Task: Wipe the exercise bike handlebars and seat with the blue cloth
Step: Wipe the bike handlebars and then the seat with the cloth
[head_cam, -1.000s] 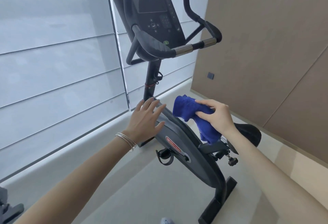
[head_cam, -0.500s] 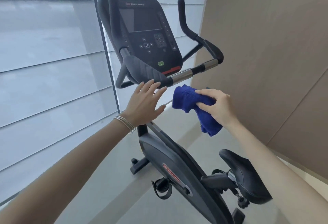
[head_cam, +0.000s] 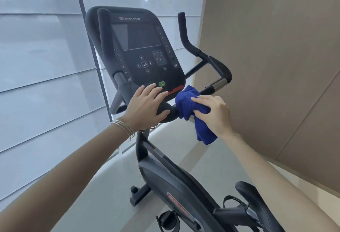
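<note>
A black exercise bike stands before me with its console (head_cam: 139,47) facing me. The handlebars (head_cam: 219,68) curve around the console, with a chrome grip section on the right. My left hand (head_cam: 145,106) rests flat on the padded near bar, fingers spread, thumb under it. My right hand (head_cam: 213,114) presses the blue cloth (head_cam: 189,106) onto the bar just right of my left hand; the cloth's tail hangs below. The black seat (head_cam: 257,204) shows at the bottom right, partly behind my right forearm.
A window with pale blinds (head_cam: 46,93) fills the left and back. A brown panelled wall (head_cam: 276,57) runs close along the right of the bike. The bike's body (head_cam: 174,185), pedal (head_cam: 167,220) and front foot (head_cam: 138,193) stand on grey floor.
Both hands rose from beside the bike's body to the handlebar. My left hand landed on the padded bar and the cloth came to rest against the bar. The view tilted upward.
</note>
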Available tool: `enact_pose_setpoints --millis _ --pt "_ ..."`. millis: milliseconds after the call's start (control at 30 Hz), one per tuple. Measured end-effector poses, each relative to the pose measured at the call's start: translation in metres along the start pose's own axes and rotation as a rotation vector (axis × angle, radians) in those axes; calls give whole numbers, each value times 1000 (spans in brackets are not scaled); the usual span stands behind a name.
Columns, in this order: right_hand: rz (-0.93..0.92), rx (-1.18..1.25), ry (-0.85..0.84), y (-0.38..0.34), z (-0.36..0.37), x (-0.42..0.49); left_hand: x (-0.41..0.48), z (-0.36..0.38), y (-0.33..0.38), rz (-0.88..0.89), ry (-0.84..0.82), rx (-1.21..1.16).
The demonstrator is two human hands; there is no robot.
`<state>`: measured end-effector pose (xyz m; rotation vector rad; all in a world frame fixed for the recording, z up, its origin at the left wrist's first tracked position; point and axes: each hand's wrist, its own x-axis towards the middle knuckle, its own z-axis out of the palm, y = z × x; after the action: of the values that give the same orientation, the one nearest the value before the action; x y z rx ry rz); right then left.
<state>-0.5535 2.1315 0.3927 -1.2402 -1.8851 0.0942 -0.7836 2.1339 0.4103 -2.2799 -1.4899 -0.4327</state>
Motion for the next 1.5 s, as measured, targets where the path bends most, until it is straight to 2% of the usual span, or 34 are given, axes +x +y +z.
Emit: enact_pose_setpoints --millis 133,333,500,667,833,933,1167,1500 --pt "9 15 15 -10 16 4 8 7 -18 50 -32 -62" --pt "165 147 5 -25 31 7 12 15 -26 135 35 -90" --pt "176 101 88 -27 46 16 12 17 -26 163 63 -103" --pt "247 31 107 -15 48 38 13 19 -27 165 19 -115" --pt "371 71 10 1 31 55 12 17 -27 159 28 -124" --pt "362 58 -58 -2 22 53 11 16 -26 151 39 -135" --pt "276 140 25 -19 32 -1 11 20 -25 165 67 -149" --pt "407 94 79 32 19 48 11 17 -24 147 12 -139"
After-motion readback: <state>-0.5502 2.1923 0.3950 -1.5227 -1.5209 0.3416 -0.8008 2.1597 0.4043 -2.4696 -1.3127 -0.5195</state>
